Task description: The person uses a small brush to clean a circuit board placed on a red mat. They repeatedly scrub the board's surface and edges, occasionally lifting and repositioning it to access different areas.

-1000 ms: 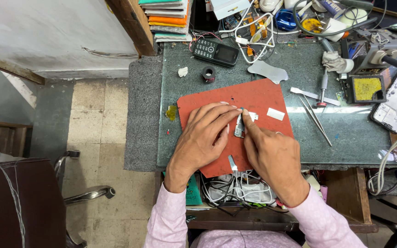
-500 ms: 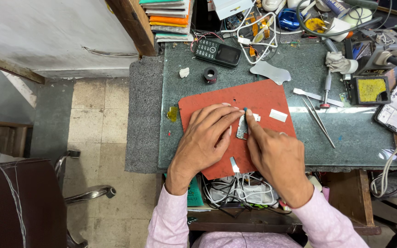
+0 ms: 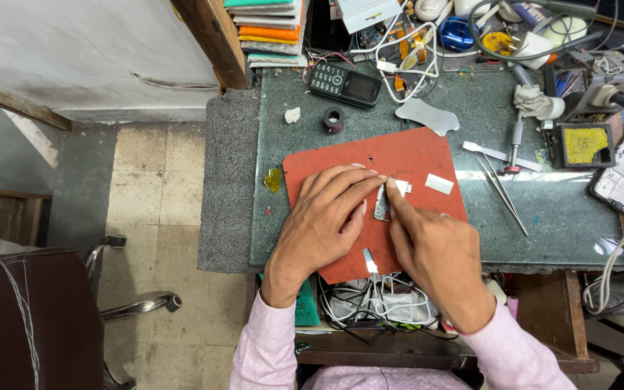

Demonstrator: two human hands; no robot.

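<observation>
A black keypad phone [image 3: 344, 84] with a dark screen lies at my bench's far edge, beside a stack of coloured flat boxes [image 3: 269, 29].
</observation>
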